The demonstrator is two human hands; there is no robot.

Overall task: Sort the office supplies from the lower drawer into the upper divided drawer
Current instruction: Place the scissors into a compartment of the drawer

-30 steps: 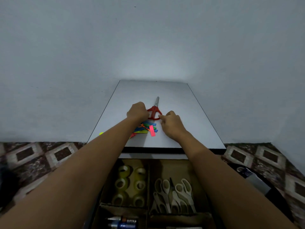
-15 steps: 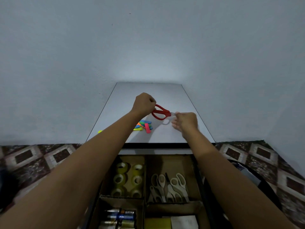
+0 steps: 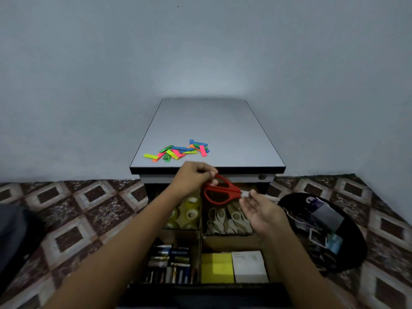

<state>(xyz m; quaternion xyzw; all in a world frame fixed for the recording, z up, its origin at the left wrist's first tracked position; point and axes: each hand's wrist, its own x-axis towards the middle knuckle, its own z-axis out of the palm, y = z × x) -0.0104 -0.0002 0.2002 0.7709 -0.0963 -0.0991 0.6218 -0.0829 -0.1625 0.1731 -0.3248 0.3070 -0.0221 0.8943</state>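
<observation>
- Your left hand (image 3: 196, 177) grips the red scissors (image 3: 221, 192) by the handles, fingers curled round the upper loop
- The scissors have left the air above the cabinet top (image 3: 211, 126), where you held them half a second ago; they now hang lower and closer to you, over the open drawer (image 3: 231, 241)
- They sit above the back right compartment, just over the beige scissors (image 3: 227, 220) lying there, blades pointing right
- Your right hand (image 3: 262, 211) pinched the blades before; now it lies palm up with the fingers loose and spread, the thumb against the blade, holding nothing
- The coloured tabs (image 3: 178, 150) stay scattered near the front edge of the top, now uncovered by your arms
- The tape rolls (image 3: 189, 212) fill the back left compartment beside the beige scissors
- More of the drawer shows than before: batteries (image 3: 171, 256) at front left, a yellow pad (image 3: 217, 266) and a white box (image 3: 248, 266) at front right
- A black tray (image 3: 347, 221) with small items lies on the floor to the right
</observation>
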